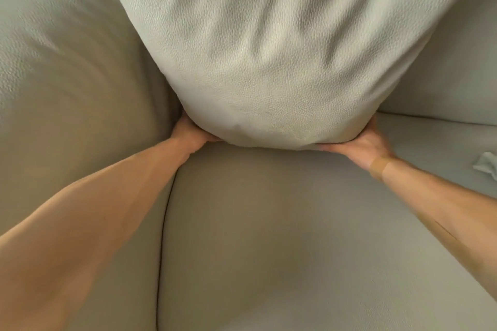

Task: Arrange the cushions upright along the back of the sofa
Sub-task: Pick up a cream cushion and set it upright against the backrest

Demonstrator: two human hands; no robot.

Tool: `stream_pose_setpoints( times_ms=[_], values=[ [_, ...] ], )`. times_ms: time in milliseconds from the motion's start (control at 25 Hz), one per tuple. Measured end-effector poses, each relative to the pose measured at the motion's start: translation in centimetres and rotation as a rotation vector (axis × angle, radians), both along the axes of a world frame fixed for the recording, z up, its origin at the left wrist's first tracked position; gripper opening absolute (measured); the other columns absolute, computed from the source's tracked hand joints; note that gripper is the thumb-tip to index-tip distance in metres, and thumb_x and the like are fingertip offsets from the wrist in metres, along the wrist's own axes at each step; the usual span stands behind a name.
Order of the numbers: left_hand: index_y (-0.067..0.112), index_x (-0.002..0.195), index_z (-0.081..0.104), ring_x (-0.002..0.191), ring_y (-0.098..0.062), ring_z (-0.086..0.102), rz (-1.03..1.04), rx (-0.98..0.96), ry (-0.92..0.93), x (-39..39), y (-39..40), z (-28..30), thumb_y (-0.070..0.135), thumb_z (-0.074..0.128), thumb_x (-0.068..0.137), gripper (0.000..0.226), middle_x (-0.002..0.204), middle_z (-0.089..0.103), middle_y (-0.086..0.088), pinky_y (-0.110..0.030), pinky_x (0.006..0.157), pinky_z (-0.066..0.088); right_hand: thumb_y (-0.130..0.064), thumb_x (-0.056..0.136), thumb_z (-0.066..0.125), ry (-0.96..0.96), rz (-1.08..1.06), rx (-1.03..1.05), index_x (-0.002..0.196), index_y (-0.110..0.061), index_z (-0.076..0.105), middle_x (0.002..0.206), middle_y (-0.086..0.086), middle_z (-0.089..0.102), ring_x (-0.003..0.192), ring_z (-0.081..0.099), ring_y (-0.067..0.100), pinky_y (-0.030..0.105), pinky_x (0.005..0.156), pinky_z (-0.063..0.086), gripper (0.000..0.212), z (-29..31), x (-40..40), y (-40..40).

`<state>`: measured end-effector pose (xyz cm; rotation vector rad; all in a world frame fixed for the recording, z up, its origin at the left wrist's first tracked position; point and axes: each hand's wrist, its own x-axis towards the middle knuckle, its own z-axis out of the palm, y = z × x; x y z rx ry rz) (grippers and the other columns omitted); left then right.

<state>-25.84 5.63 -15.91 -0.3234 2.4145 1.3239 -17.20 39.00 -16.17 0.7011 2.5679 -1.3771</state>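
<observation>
At the bottom edge of a plump, pale grey-green cushion of pebbled fabric point(269, 62), both bare hands are clamped on its lower corners: the left hand point(192, 133) is tucked in under the near-left corner with its fingers hidden behind the stuffing, and the right hand point(361, 145) cups the near-right corner from below and outside, thumb along the seam. Gripping low and on both sides looks meant to steer the base, so the bottom can be seated into the crease where seat meets back while the top leans away. That cushion stands nearly upright in the middle of the view, its lower edge at or just touching the smooth beige seat pad point(269, 236) of the sofa, its face creased from the squeeze. To the left, touching it, bulges another cushion of the same pebbled cloth point(67, 75), blurred. Behind and to the right runs the plain sofa back point(457, 75). Far right on the seat lies a small crumpled pale cloth or tissue point(486, 165), well apart from the hands. Judging by this, the placing is nearly done; only settling remains.
</observation>
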Motion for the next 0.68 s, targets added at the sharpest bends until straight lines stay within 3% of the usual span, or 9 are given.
stream_pose_setpoints(
  times_ms=[80,200,280,360,440,520,680],
  values=[
    [0.019,0.143,0.042,0.121,-0.016,0.053,-0.015,-0.003,-0.025,-0.2,0.4,0.0,0.017,0.096,0.043,0.114,0.133,0.058,0.007,-0.024,0.085,0.055,-0.054,0.035,0.093,-0.019,0.014,0.055,0.143,-0.024,0.022,0.140,-0.007,0.049,0.130,0.046,0.021,0.021,0.094,0.032,0.133,0.6,0.2,0.8],
    [0.019,0.145,0.036,0.125,-0.020,0.051,0.027,-0.006,-0.080,0.2,0.2,0.7,0.007,0.091,0.055,0.106,0.136,0.056,0.004,-0.035,0.101,0.048,-0.032,0.051,0.095,-0.037,0.026,-0.022,0.145,-0.017,0.018,0.140,-0.004,0.044,0.134,0.042,0.020,0.020,0.097,0.030,0.122,1.7,0.7,0.9],
    [0.021,0.148,0.031,0.125,-0.022,0.050,0.120,0.001,-0.071,1.3,0.2,2.3,0.004,0.081,0.064,0.099,0.139,0.053,-0.001,-0.038,0.103,0.044,-0.034,0.055,0.092,-0.056,0.015,-0.083,0.150,-0.021,0.009,0.149,-0.004,0.037,0.135,0.037,0.013,0.016,0.096,0.027,0.127,3.5,1.5,0.5],
    [0.025,0.146,0.034,0.114,-0.020,0.054,0.179,0.065,0.000,2.2,0.3,5.4,0.008,0.072,0.067,0.089,0.132,0.057,0.000,-0.035,0.096,0.046,-0.046,0.052,0.090,-0.004,-0.009,-0.132,0.152,-0.029,0.001,0.153,-0.007,0.032,0.132,0.037,0.009,0.015,0.097,0.029,0.135,7.0,1.8,0.3],
    [0.030,0.139,0.040,0.109,-0.015,0.055,0.194,0.188,0.039,1.6,0.5,9.5,0.021,0.069,0.064,0.081,0.122,0.060,0.007,-0.033,0.092,0.046,-0.059,0.046,0.088,0.065,-0.048,-0.170,0.149,-0.034,0.007,0.150,-0.009,0.037,0.132,0.043,0.016,0.033,0.106,0.038,0.133,11.3,0.8,0.8],
    [0.032,0.133,0.045,0.116,-0.017,0.054,0.211,0.295,0.067,0.1,0.3,14.0,0.031,0.069,0.063,0.074,0.118,0.060,0.010,-0.039,0.102,0.043,-0.062,0.054,0.084,0.118,-0.109,-0.211,0.143,-0.034,0.023,0.142,-0.013,0.044,0.128,0.050,0.020,0.051,0.106,0.041,0.112,15.6,-1.0,1.5],
    [0.037,0.144,0.039,0.126,-0.020,0.052,0.300,0.360,0.147,-3.0,-0.1,21.1,0.050,0.071,0.076,0.076,0.133,0.056,0.006,-0.047,0.111,0.038,-0.042,0.081,0.073,0.221,-0.268,-0.283,0.101,-0.031,0.057,0.108,-0.011,0.063,0.097,0.061,0.009,0.054,0.092,0.052,0.029,21.4,-3.4,2.6]
  ],
)
